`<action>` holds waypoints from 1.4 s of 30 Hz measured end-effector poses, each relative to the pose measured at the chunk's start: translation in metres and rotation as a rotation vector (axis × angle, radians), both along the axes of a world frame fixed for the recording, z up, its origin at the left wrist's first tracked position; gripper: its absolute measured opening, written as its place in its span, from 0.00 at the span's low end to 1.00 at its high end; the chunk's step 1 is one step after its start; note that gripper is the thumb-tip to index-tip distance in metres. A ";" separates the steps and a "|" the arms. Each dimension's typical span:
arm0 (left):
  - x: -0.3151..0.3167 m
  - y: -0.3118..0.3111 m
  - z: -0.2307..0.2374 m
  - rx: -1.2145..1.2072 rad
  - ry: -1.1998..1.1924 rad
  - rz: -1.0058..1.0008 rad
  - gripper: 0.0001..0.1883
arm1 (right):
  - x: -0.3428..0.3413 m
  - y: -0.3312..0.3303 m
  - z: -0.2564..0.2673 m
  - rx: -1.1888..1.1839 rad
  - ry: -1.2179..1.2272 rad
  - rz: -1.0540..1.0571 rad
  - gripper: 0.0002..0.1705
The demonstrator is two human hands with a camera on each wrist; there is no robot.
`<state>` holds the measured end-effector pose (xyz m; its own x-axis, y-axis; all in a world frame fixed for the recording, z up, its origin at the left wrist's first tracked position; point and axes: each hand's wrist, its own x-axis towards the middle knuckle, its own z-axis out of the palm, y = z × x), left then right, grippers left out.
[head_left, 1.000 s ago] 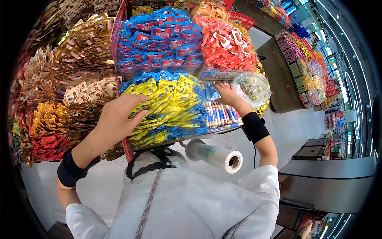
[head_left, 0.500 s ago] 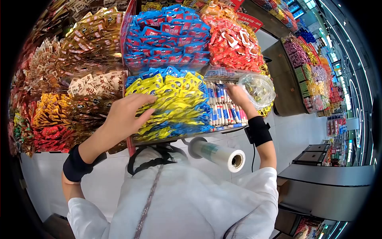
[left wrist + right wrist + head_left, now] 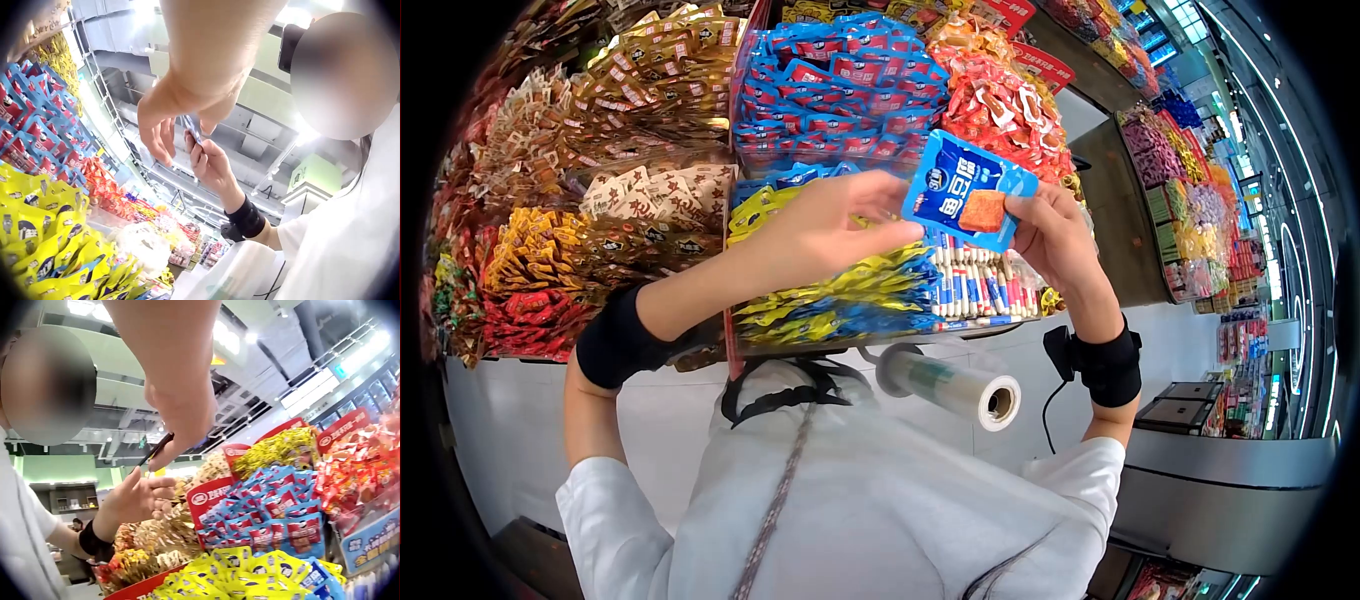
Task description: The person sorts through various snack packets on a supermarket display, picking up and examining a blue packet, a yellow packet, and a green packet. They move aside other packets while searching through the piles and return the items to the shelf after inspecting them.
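A flat blue snack packet (image 3: pixel 965 190) with white lettering and an orange-brown picture is held up over the candy bins. My right hand (image 3: pixel 1055 238) pinches its right end between thumb and fingers. At the packet's opposite edge is my left hand (image 3: pixel 840 225), thumb and fingers spread apart with the fingertips right by the edge. From the right wrist the packet shows as a thin dark edge (image 3: pixel 156 450), the left hand (image 3: pixel 140 500) loosely open just below it. Under the hands lie yellow snack packets (image 3: pixel 820 300) and small stick-shaped wrapped snacks (image 3: pixel 975 285).
Blue-and-red packets (image 3: pixel 830 90) fill the bin behind, with red-orange packets (image 3: pixel 1000 110) to their right. Brown and gold packets (image 3: pixel 655 90) are heaped at left. A roll of clear plastic bags (image 3: pixel 950 385) sticks out below the counter's front edge.
The right hand has risen from the stick-snack bin and now holds the blue packet up. My left hand has moved right, from above the yellow packets to the packet's left edge.
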<state>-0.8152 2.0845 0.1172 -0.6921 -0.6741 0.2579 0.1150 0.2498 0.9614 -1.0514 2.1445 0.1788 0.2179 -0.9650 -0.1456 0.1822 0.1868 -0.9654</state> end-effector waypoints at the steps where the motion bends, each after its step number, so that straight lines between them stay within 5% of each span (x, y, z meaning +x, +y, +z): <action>1: -0.003 0.000 0.000 0.049 0.019 -0.043 0.15 | 0.010 0.003 0.003 -0.003 0.005 -0.004 0.14; 7: 0.002 0.002 0.008 0.245 0.164 0.029 0.11 | 0.021 0.011 0.003 -0.051 0.268 -0.004 0.13; 14: 0.011 -0.003 0.014 0.434 0.082 0.043 0.19 | 0.036 0.014 0.006 0.010 0.422 0.274 0.14; 22: 0.018 -0.014 0.013 0.467 -0.062 -0.032 0.16 | 0.038 0.010 -0.002 0.189 0.419 0.303 0.17; 42: 0.017 -0.021 -0.003 0.473 -0.172 -0.052 0.13 | 0.045 0.006 -0.013 0.187 0.319 0.378 0.16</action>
